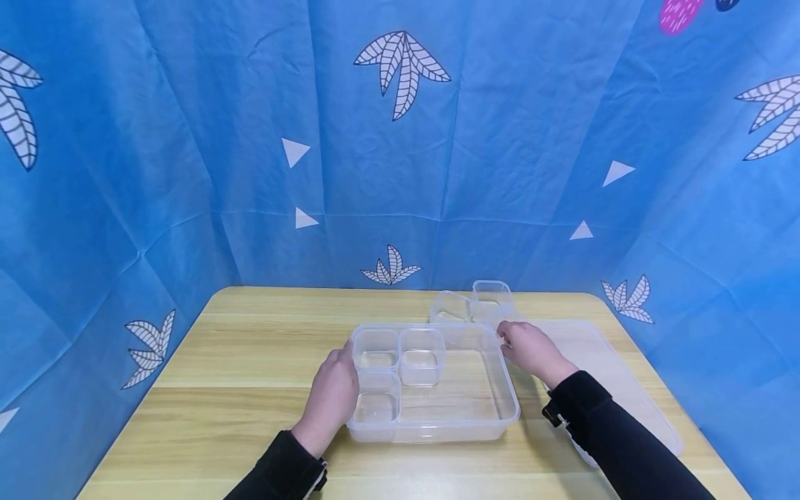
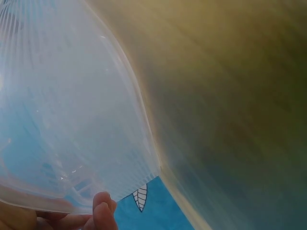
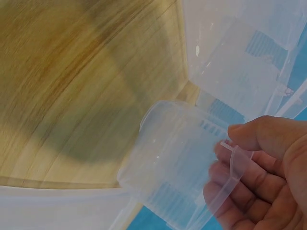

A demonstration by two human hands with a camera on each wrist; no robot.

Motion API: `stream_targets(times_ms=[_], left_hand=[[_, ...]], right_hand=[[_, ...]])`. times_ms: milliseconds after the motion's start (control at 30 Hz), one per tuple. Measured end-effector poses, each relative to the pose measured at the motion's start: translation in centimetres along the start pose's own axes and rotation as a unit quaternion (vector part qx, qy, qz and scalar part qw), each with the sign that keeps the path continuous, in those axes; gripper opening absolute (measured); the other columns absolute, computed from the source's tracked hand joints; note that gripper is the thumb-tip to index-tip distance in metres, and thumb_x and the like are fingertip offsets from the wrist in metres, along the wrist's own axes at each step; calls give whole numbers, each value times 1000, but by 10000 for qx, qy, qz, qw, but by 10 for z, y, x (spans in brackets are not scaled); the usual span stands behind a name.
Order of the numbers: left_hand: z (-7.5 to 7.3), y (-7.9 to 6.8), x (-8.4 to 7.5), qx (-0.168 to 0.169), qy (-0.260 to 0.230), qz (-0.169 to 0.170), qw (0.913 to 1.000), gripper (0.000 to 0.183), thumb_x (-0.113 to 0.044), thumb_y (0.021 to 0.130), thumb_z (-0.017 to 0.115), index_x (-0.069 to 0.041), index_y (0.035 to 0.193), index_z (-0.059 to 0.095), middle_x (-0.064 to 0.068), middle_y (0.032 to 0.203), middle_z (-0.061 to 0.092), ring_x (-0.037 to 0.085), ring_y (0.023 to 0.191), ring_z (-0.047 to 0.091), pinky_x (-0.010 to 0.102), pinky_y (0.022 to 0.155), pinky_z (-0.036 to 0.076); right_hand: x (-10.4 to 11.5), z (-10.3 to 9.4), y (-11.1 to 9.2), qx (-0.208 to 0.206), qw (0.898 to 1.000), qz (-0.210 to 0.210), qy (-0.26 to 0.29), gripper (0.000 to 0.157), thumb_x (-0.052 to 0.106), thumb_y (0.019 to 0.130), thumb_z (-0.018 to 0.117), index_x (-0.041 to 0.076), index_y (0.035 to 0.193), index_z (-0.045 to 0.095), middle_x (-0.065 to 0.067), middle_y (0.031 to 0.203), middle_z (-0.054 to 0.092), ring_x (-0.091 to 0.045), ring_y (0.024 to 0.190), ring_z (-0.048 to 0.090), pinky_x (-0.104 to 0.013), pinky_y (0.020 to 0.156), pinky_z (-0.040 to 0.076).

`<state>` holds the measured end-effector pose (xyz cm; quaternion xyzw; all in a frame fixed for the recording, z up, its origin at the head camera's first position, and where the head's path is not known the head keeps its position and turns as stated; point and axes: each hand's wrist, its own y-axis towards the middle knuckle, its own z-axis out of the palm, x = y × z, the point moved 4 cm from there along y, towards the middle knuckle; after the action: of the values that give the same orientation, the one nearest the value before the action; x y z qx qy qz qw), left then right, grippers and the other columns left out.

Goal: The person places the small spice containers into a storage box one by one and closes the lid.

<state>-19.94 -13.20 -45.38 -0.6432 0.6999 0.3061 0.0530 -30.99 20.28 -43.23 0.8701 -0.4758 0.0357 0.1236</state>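
On the table stands a large clear plastic box (image 1: pixel 446 433). Three small clear square containers (image 1: pixel 376 403) sit inside it, two along its back and one at front left. My left hand (image 1: pixel 334 385) grips the box's left side, with fingers and thumb (image 2: pixel 103 211) at the rim. Behind the box's back right corner, my right hand (image 1: pixel 534 351) holds a small clear container (image 3: pixel 175 153) by its rim. Some of the right fingers show through the plastic. More small containers stand behind the box, one tilted (image 1: pixel 450 305) and one upright (image 1: pixel 492 293).
A flat translucent lid (image 1: pixel 606 389) lies on the right of the wooden table (image 1: pixel 250 368), partly under the right forearm. Blue patterned cloth (image 1: pixel 400 173) hangs around the back and both sides.
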Motion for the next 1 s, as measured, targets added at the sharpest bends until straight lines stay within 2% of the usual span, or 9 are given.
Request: stream_targets(times_ms=[200, 467, 700, 1000], left_hand=[[0, 0, -1, -55, 42, 49, 10000, 40, 2, 100, 45, 22, 135, 45, 29, 106, 64, 35, 93, 66, 45, 81, 58], [1, 0, 2, 116, -121, -187, 9997, 42, -1, 103, 41, 19, 140, 41, 29, 111, 63, 36, 99, 65, 46, 86, 56], [1, 0, 1, 122, -128, -187, 9997, 42, -1, 103, 42, 19, 140, 41, 29, 112, 63, 36, 99, 65, 46, 86, 56], [-1, 0, 0, 157, -208, -250, 9993, 43, -1, 103, 42, 19, 140, 42, 29, 113, 63, 35, 99, 65, 45, 86, 57]], right_hand=[[-1, -5, -1, -151, 9998, -57, 65, 16, -9, 83, 65, -3, 97, 67, -12, 84, 68, -23, 76, 64, -43, 72, 55], [-4, -11, -2, -113, 9996, -84, 232, 13, -9, 85, 63, 0, 94, 65, -2, 76, 57, -15, 66, 46, -34, 63, 44], [-2, -22, -5, -223, 9991, -68, 355, 18, -9, 87, 61, -4, 103, 68, -14, 93, 69, -23, 79, 62, -43, 73, 54], [0, -39, -11, -227, 9992, -12, 331, 20, -9, 89, 58, -2, 105, 68, -18, 99, 69, -25, 84, 63, -47, 78, 54]])
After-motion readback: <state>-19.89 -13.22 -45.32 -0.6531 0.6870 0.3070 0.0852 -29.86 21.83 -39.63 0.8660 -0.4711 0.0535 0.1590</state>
